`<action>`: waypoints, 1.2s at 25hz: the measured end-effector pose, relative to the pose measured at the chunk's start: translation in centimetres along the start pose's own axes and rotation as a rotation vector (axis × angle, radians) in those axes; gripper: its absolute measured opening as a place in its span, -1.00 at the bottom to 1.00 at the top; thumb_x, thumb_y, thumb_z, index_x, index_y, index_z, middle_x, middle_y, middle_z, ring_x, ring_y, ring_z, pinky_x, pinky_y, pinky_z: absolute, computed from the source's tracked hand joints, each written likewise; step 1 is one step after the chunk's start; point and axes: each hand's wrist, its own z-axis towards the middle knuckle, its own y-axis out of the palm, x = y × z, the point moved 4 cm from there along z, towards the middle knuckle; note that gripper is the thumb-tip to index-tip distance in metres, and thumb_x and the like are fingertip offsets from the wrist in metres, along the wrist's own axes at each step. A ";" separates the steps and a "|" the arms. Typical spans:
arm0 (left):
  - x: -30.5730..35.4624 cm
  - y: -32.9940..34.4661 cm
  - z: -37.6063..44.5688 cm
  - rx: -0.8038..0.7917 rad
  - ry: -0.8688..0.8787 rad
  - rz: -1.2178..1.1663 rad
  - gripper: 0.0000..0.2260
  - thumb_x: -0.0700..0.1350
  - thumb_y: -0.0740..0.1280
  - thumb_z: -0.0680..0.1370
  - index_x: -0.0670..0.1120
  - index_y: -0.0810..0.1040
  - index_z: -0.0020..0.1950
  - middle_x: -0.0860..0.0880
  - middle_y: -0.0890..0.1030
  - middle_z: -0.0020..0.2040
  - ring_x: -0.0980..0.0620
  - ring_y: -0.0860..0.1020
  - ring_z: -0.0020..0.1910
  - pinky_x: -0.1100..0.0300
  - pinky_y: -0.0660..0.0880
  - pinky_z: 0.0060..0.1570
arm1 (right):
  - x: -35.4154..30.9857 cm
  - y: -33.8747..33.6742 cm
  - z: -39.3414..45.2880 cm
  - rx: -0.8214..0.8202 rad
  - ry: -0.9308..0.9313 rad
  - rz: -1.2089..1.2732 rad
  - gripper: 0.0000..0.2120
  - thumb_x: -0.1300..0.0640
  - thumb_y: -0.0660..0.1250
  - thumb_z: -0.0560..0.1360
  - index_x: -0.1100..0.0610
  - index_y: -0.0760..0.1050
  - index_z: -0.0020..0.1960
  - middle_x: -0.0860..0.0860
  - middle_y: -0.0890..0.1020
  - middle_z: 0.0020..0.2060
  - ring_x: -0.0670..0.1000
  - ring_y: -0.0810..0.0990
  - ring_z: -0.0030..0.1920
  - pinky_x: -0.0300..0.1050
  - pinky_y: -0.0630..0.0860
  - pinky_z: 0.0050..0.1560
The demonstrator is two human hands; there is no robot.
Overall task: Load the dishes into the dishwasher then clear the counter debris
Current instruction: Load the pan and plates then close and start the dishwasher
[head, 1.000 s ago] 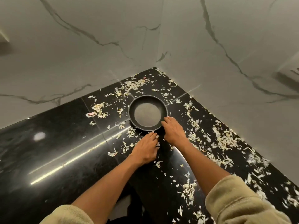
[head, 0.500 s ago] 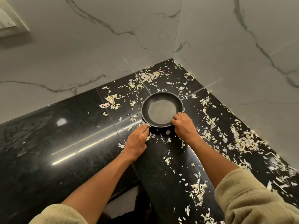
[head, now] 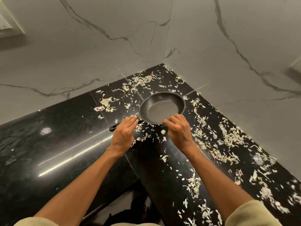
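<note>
A small dark frying pan (head: 162, 106) sits near the inner corner of the black stone counter (head: 57, 144) and looks slightly tilted. My right hand (head: 178, 129) pinches the pan's near rim. My left hand (head: 124, 132) lies with straight fingers over the black handle (head: 113, 128), which points left and toward me. Pale vegetable scraps (head: 228, 136) lie scattered around the pan and down the counter's right arm.
Marbled white walls (head: 97, 54) meet behind the pan and close off the counter at the back and right. A light switch plate (head: 8, 26) is on the wall at upper left. The counter's left stretch carries few scraps. Floor shows below the counter's inner edge (head: 123, 207).
My right hand has taken the pan's near rim and the pan has turned, so the handle now sticks out to the left under my left hand. The view has shifted a little.
</note>
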 end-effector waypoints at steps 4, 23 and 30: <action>1.9 -1.2 -3.5 0.061 0.062 -0.009 -0.41 -0.55 0.32 0.27 -0.32 0.56 0.30 -0.24 0.57 0.31 -0.20 0.51 0.35 -0.15 0.39 0.40 | -2.5 -2.8 -3.9 0.022 0.078 -0.003 -0.69 0.51 0.48 0.28 0.16 0.65 -0.10 0.01 0.62 -0.26 0.05 0.49 -0.22 -0.11 0.39 -0.17; 7.4 -6.8 -25.3 0.003 0.346 -0.124 -0.46 -0.55 0.32 0.35 -0.29 0.55 0.32 -0.22 0.58 0.30 -0.19 0.52 0.34 -0.07 0.39 0.41 | -23.7 -15.6 -25.1 0.060 0.373 -0.219 -0.76 0.46 0.40 0.33 0.19 0.67 -0.10 0.05 0.62 -0.28 0.10 0.54 -0.21 -0.05 0.39 -0.15; 9.7 -8.8 -36.2 -0.089 0.497 -0.260 -0.35 -0.59 0.37 0.14 -0.19 0.68 0.17 -0.13 0.68 0.15 -0.11 0.65 0.15 0.03 0.57 0.16 | -34.3 -20.1 -36.7 0.053 0.534 -0.280 -0.79 0.43 0.49 0.34 0.19 0.68 -0.10 0.04 0.61 -0.27 0.06 0.51 -0.19 -0.10 0.36 -0.12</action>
